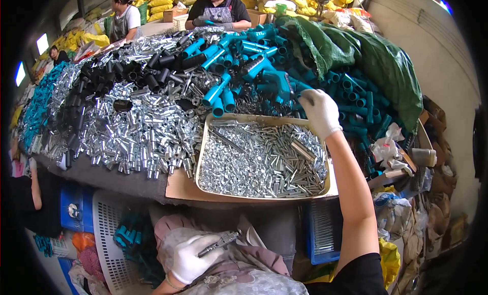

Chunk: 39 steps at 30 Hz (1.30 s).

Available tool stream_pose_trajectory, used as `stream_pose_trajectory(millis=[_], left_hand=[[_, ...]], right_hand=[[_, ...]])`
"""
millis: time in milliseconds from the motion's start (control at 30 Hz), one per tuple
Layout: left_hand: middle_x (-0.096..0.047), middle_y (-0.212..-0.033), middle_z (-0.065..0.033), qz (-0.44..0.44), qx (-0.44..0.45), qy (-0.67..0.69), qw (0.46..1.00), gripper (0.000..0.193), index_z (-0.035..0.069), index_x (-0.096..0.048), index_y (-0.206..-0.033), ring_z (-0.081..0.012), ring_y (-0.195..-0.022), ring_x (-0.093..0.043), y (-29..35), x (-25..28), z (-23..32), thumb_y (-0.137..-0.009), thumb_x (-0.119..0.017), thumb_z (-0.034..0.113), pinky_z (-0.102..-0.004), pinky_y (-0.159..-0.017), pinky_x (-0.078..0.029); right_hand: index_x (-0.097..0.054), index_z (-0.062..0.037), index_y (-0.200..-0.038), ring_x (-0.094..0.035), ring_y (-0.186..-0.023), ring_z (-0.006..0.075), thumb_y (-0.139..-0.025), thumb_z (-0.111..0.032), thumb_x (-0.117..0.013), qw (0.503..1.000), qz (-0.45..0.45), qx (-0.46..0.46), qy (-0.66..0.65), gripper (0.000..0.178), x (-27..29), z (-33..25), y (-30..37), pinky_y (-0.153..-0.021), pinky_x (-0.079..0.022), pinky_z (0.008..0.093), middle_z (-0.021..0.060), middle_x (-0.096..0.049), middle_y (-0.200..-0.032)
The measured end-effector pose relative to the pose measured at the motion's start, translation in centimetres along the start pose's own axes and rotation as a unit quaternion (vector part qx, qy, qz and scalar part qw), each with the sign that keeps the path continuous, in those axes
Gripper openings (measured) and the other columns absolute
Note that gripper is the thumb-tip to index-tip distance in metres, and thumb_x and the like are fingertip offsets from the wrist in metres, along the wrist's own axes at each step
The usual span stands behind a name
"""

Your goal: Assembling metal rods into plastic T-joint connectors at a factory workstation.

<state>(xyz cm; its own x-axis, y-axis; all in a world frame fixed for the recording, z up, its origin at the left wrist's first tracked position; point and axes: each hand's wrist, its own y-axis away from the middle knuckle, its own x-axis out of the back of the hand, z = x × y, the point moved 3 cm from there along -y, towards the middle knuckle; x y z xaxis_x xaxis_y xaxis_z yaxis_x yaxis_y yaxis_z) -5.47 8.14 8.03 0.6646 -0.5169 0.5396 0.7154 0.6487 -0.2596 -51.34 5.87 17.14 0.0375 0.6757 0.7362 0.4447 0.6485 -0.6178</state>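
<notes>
My left hand (195, 257), in a white glove, is low over my lap. It is closed around a slim silver metal part (219, 243) with a dark tip pointing up and right. My right hand (321, 112), also white-gloved, reaches past the far right corner of a cream tray (202, 165), its fingers bent together beside the teal housings (279, 86) and dark coil springs (249, 100). Whatever lies between those fingers, if anything, is too small to make out. The tray holds small silver fittings (229, 163) and short metal pins (287, 168).
Left of the tray spreads a heap of silver metal parts (137, 132), with black tubes (157, 76) behind. A green sheet (376, 66) covers teal tubes (351, 99) on the right. Below stand a white perforated basket (109, 244) and a blue bin (324, 257). Co-workers (218, 12) sit across.
</notes>
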Motion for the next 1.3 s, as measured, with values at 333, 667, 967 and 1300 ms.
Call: stream_pose_trajectory(millis=[333, 667, 967, 1300], left_hand=[[-0.074, -0.089, -0.0132, 0.029, -0.014, -0.026, 0.999, 0.029, 0.003, -0.076, -0.101, -0.0283, -0.076, -0.073, 0.2, 0.5, 0.3, -0.076, -0.087, 0.011, -0.0353, -0.066, -0.057], [-0.075, -0.092, -0.0142, 0.016, -0.034, -0.011, 0.999, 0.030, 0.002, -0.075, -0.102, -0.0301, -0.078, -0.074, -0.6, 0.9, 0.2, -0.076, -0.086, 0.011, -0.0356, -0.068, -0.058], [-0.074, -0.090, -0.0135, -0.002, -0.030, -0.039, 0.999, 0.030, 0.002, -0.076, -0.104, -0.0288, -0.075, -0.072, -1.7, 1.9, 1.7, -0.077, -0.085, 0.009, -0.0360, -0.067, -0.057], [-0.075, -0.094, -0.0121, 0.002, -0.014, -0.014, 1.000, 0.032, 0.002, -0.075, -0.106, -0.0276, -0.081, -0.074, -0.2, 2.6, -0.2, -0.078, -0.086, 0.012, -0.0338, -0.070, -0.058]], right_hand=[[-0.070, -0.0096, -0.118, -0.069, -0.109, 0.0376, -0.081, -0.018, -0.071, 0.969, -0.115, -0.057, 0.213, 0.038, -4.3, 3.9, -6.1, -0.092, -0.055, 0.0458, 0.0195, -0.072, -0.115], [-0.066, -0.0001, -0.103, -0.060, -0.072, 0.0137, -0.082, -0.020, -0.073, 0.976, 0.052, -0.088, -0.193, 0.030, 8.1, -2.5, -0.3, -0.070, -0.051, 0.0303, 0.0079, -0.065, -0.080], [-0.068, -0.0019, -0.095, -0.068, -0.085, 0.0276, -0.072, -0.020, -0.084, 0.940, -0.290, -0.054, -0.172, 0.034, 3.9, -11.7, 8.7, -0.080, -0.053, 0.0391, 0.0149, -0.069, -0.092], [-0.065, -0.0018, -0.130, -0.074, -0.091, 0.0287, -0.091, -0.020, -0.073, 0.786, -0.530, 0.016, -0.319, 0.044, 6.6, -13.7, 17.1, -0.085, -0.057, 0.0363, 0.0197, -0.075, -0.103]])
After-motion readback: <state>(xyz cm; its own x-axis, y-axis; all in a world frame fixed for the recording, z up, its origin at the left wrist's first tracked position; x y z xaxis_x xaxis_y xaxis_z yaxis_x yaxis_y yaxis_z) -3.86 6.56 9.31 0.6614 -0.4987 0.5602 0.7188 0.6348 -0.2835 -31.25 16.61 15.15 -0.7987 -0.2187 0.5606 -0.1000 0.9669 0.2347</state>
